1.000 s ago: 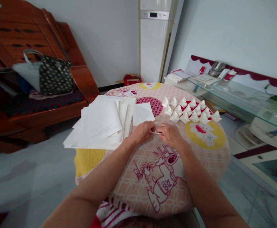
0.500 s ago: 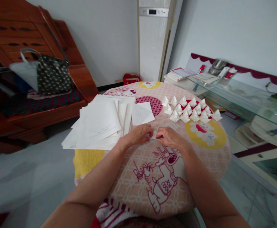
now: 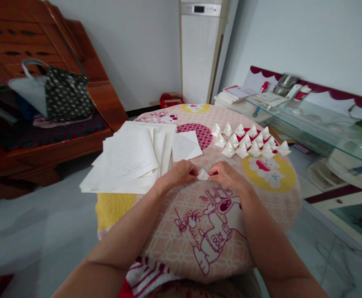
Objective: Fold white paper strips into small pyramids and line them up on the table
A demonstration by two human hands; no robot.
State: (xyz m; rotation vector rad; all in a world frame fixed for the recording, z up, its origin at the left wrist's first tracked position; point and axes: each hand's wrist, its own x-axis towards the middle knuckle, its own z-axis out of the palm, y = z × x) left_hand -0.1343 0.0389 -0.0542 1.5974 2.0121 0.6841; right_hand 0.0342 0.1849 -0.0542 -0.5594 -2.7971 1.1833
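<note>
Between my hands, just above or on the table, is a small folded white paper boat (image 3: 203,174) with a peak in its middle. My left hand (image 3: 183,172) pinches its left end, and my right hand (image 3: 224,174) pinches the right end. Both hands are closed, fingertips partly hidden. Several finished-looking paper boats (image 3: 243,150) stand in rows beyond my right hand. A single square sheet of paper (image 3: 186,145) lies beyond my left hand, beside a large stack of white paper (image 3: 128,157).
The round table wears a pink patterned cloth (image 3: 174,231). To the left is a wooden bench (image 3: 103,99) with a dotted bag (image 3: 67,96). A glass shelf (image 3: 317,124) with clutter runs along the right, and a white upright air conditioner (image 3: 198,54) stands behind.
The paper between my hands now shows a raised peak in the middle, where it looked flatter before. My hands have spread slightly apart at its ends.
</note>
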